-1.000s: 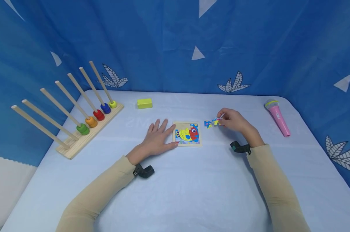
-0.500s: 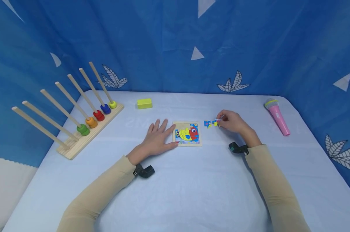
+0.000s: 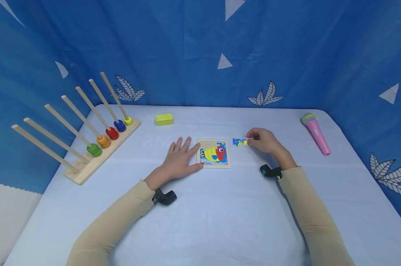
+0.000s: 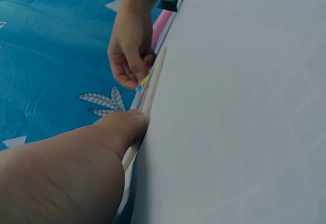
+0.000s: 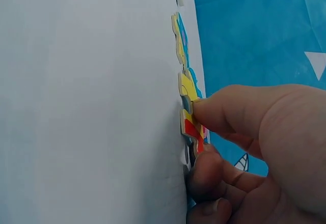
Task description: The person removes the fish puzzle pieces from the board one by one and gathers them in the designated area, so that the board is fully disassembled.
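My left hand (image 3: 177, 162) lies spread on the white table, its thumb and index fingertip at the left edge of a small wooden puzzle tray (image 3: 213, 167). In the tray, fitted pieces show a red-headed yellow fish (image 3: 217, 153); bare wood (image 3: 207, 143) shows at its upper left. To the right, my right hand (image 3: 264, 141) pinches a jigsaw piece (image 5: 189, 127) with yellow, red and blue on it, between thumb and curled fingers that partly hide it. Close against its left side lies another blue and yellow jigsaw piece (image 3: 236, 142), flat on the table.
A wooden counting rack (image 3: 104, 159) with tall pegs and coloured beads stands at the left. A yellow-green block (image 3: 164, 119) lies at the back, left of centre. On the right lies a pink toy microphone (image 3: 316, 135). Blue patterned cloth (image 3: 200, 48) hangs behind the table.
My right hand has edged slightly left and down with its jigsaw piece, and the gap to the other piece has narrowed. The left hand stays in place on the tray's edge.
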Motion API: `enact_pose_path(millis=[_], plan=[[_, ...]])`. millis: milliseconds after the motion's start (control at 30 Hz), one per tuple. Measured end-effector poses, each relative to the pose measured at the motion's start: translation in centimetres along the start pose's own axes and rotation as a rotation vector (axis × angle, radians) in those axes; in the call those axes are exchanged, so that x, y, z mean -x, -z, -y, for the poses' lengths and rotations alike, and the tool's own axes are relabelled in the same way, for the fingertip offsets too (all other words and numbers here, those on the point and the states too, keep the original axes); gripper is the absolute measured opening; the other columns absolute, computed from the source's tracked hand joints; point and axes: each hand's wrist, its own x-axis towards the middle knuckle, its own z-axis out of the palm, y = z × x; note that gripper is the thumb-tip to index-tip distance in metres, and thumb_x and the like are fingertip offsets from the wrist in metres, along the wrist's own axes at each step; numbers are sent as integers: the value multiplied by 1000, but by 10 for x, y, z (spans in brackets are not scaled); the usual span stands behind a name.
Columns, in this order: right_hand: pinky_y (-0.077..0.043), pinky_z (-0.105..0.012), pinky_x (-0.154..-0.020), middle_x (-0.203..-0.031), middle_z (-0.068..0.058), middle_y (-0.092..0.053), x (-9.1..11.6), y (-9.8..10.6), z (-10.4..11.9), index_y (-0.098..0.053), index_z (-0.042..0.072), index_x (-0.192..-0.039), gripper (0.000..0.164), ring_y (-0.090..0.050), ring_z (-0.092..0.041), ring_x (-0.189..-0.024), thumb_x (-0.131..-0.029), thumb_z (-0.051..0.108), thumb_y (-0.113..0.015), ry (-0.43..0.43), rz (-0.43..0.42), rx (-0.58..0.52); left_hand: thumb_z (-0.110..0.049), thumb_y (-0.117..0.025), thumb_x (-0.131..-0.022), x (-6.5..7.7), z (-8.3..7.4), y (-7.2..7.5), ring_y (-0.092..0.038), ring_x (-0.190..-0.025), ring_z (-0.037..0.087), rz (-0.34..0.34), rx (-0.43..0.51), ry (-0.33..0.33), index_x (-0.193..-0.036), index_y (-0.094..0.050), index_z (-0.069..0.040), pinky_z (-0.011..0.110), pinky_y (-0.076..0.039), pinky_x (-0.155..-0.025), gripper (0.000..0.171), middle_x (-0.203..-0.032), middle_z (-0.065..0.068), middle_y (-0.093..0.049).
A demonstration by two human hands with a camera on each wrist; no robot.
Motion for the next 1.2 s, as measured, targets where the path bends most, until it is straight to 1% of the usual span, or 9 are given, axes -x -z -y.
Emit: enact_pose_path(millis=[200, 433, 567, 667, 900, 1200], plan=[[-44, -38, -81, -102, -16, -60, 1, 0, 1, -67, 2, -113, 20, -52, -30, -94, -95, 10, -62, -12, -12, -6, -60, -56, -94, -1, 0, 1, 2, -159, 45, -8, -5, -7, -163, -26, -22, 65, -3, -126, 85, -173, 16, -7], [-45, -42, -86, -106, -18, -62, 1, -2, 3, -68, 1, -113, 20, -52, -31, -98, -96, 10, -62, 0, -4, 2, -60, -56, -94, 0, 2, 0, 4, -159, 46, -3, -5, -3, -163, -26, -21, 67, -3, -125, 85, -173, 17, -7], [-46, -43, -88, -109, -19, -62, 2, -3, 2, -69, 1, -114, 21, -52, -31, -100, -97, 11, -62, -17, -3, 8, -60, -56, -94, -1, 1, 0, 3, -159, 46, -14, -6, -13, -163, -27, -20, 66, -4, -125, 85, -173, 17, -9], [-47, -44, -90, -111, -19, -63, 3, -3, 1, -69, 2, -115, 22, -53, -31, -101, -97, 12, -62, -30, -1, 16, -60, -56, -94, -2, 0, 0, 3, -159, 46, -4, -2, -19, -163, -27, -21, 66, -3, -125, 85, -173, 17, -8], [-47, -45, -90, -112, -19, -64, 3, -2, -2, -70, 1, -116, 23, -53, -32, -101, -97, 11, -62, -13, -18, 16, -60, -57, -94, -4, -1, 0, 2, -159, 45, -16, -17, -15, -163, -27, -21, 66, -4, -125, 85, -173, 16, -9], [-47, -45, -90, -110, -19, -65, 3, -3, 0, -70, 1, -115, 23, -55, -31, -99, -96, 12, -63, 21, -18, 18, -61, -57, -93, -1, 2, -4, 1, -159, 47, -16, -12, -6, -163, -29, -22, 68, -5, -125, 85, -173, 17, -10]])
